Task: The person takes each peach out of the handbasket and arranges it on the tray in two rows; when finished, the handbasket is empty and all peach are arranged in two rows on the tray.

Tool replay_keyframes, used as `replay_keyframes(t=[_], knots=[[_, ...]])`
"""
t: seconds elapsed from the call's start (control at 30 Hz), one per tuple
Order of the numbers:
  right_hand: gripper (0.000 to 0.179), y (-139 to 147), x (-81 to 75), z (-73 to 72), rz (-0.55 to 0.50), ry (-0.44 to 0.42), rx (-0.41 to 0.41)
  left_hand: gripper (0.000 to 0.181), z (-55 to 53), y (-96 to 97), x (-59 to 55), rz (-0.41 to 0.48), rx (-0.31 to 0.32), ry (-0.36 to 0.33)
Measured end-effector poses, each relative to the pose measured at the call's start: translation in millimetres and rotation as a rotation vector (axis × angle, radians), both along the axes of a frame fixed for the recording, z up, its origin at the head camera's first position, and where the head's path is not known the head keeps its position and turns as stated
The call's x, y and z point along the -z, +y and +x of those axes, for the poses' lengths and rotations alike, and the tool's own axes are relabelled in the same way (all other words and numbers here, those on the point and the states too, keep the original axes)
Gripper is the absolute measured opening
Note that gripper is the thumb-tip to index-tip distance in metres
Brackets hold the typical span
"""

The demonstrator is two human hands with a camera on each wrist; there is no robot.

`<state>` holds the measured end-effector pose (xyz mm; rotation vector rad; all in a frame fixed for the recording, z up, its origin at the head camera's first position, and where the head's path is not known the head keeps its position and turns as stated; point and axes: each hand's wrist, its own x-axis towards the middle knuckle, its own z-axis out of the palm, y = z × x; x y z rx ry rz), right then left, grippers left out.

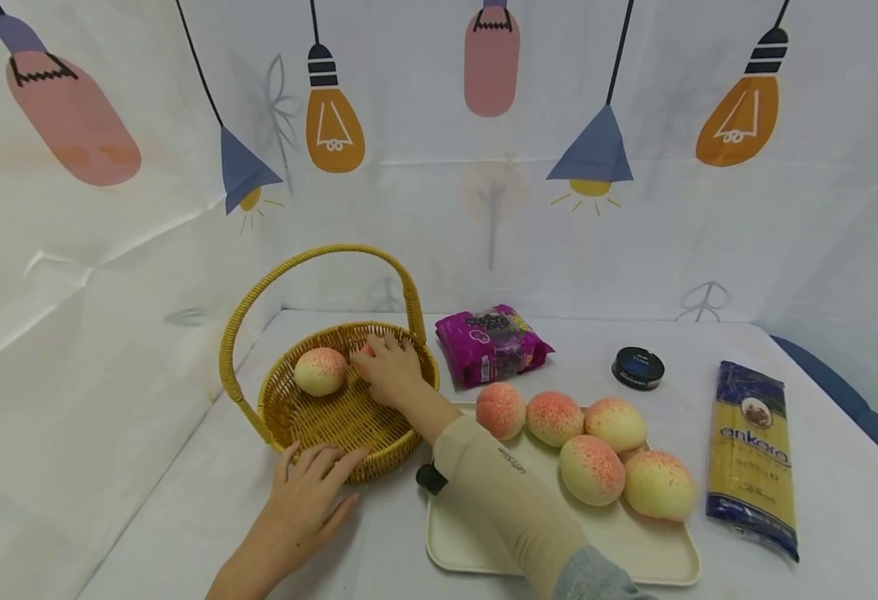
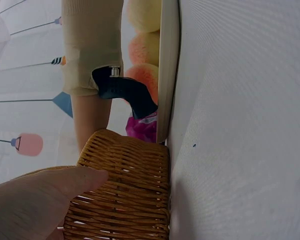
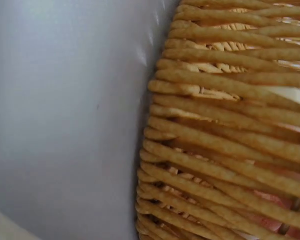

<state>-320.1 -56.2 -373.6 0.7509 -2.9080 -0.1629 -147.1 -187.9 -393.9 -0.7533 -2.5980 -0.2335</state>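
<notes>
A yellow wicker basket (image 1: 266,408) with a tall arched handle stands left of centre. My right hand (image 1: 392,371) reaches into its right side, fingers curled over a peach (image 1: 365,360) that is mostly hidden beneath them. Another yellow-pink peach (image 1: 321,372) lies in the basket to the left. At the near rim, my left hand (image 1: 306,492) touches the basket with spread, relaxed fingers. In the left wrist view its thumb (image 2: 85,179) lies along the woven outer wall (image 2: 130,190). The right wrist view is filled by the basket's weave (image 3: 230,130) close up.
Right of the basket, a cream tray (image 1: 457,546) carries several peaches (image 1: 592,471), with my right forearm crossing over it. Behind the tray lie a purple packet (image 1: 491,343) and a dark round tin (image 1: 637,367). A yellow-and-blue pasta pack (image 1: 752,458) is at far right.
</notes>
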Motion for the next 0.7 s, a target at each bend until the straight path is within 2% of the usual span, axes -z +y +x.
replay_keyframes(t=[0.13, 0.3, 0.43, 0.53, 0.7], knots=[[0.056, 1.7, 1.5, -1.2, -0.01, -0.021, 0.0, 0.059, -0.9, 0.2, -0.1, -0.003, -0.005, -0.013], [0.044, 3.4, 3.8, -1.6, -0.016, -0.048, -0.06, 0.059, -1.0, -0.3, 0.6, 0.003, 0.006, 0.002], [0.047, 2.7, 4.8, -2.6, 0.017, -0.06, -0.093, 0.059, -0.9, -1.1, 1.4, 0.008, 0.016, 0.023], [0.048, 1.4, 4.9, -3.1, 0.034, -0.059, -0.099, 0.059, -0.9, -1.4, 1.7, 0.008, 0.018, 0.03], [0.038, 0.6, 4.1, -2.0, 0.023, -0.054, -0.089, 0.059, -0.7, -0.9, 1.1, 0.005, 0.018, 0.032]])
